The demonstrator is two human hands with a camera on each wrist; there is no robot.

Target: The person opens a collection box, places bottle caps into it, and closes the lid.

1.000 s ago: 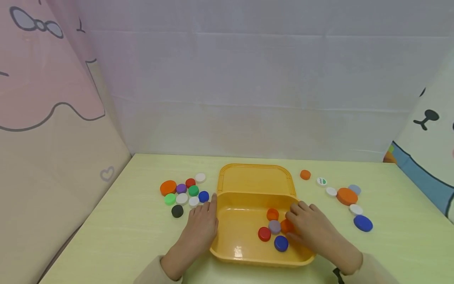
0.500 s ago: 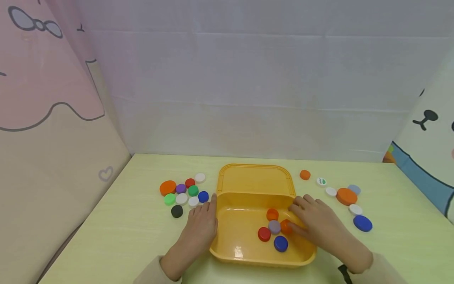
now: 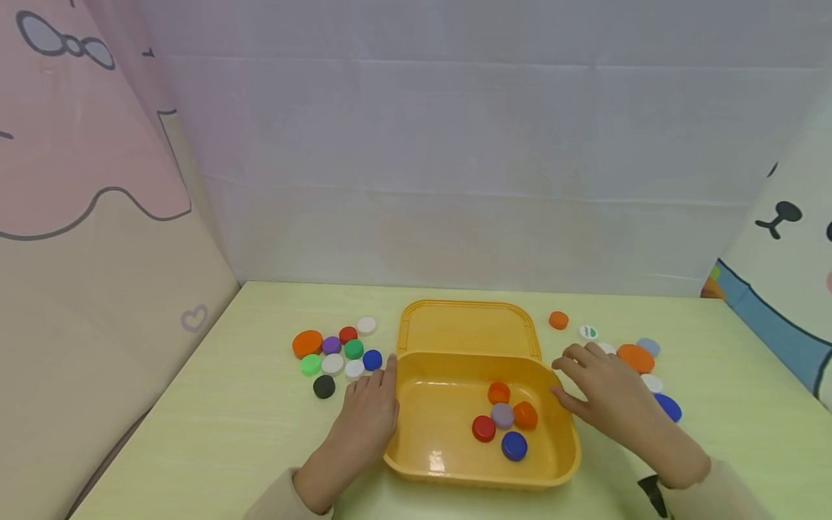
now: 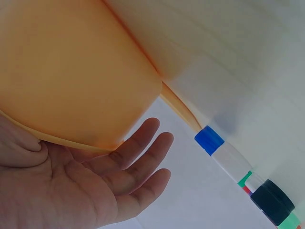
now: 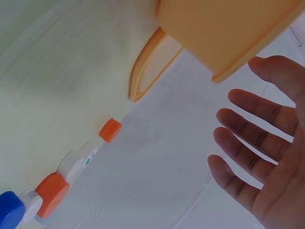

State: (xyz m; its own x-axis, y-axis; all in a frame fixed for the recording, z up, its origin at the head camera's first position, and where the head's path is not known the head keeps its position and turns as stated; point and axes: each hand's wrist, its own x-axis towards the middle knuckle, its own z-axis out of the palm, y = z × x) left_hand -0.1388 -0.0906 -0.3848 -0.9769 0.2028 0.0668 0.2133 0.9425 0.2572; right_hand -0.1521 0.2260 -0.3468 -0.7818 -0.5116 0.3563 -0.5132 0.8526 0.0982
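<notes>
1. Yellow box point(image 3: 435, 412) sits near the middle of the pale table point(image 3: 195, 440), opening upward, its long axis running left to right.
2. Inside, towards the right, I count two orange caps point(image 3: 525, 416), a red cap point(image 3: 484, 429), a pale violet cap point(image 3: 503, 416) and a blue cap point(image 3: 514, 446).
3. On the left rim I have the left hand point(image 3: 372, 412), fingers loosely straight; I can't make out the thumb tip.
4. By the right rim, my right hand point(image 3: 607, 393) has its fingers spread wide; whether the thumb touches, I can't tell.
5. Just beyond, the yellow lid point(image 3: 468, 326) has its near edge hidden.
6. Farther right, my right hand and wrist partly cover two white caps point(image 3: 652, 383) and a flat blue cap point(image 3: 669, 408).
7. Both sleeves point(image 3: 718, 495) are cut off.
</notes>
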